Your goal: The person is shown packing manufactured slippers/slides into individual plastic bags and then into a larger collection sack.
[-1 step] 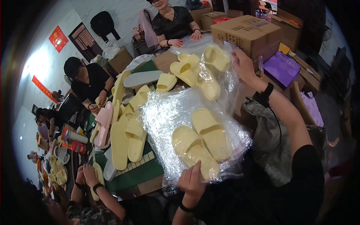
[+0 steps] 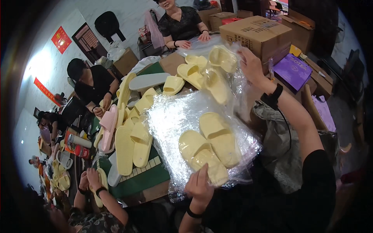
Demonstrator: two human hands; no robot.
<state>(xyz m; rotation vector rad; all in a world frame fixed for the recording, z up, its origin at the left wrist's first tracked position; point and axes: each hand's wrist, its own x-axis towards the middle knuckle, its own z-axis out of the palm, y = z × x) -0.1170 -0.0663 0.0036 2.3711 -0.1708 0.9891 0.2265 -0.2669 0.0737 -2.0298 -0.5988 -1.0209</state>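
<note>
Slipper bag unmoved; both hands keep grip.

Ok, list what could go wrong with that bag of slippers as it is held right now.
1. The left hand pinches only the near edge of the clear plastic bag, while the right hand holds the far end up; the thin film might slip or tear.
2. The pair of yellow slippers lies loose inside and could slide toward the lower end.
3. The bag hangs over the slippers piled on the table and may knock them.
</note>
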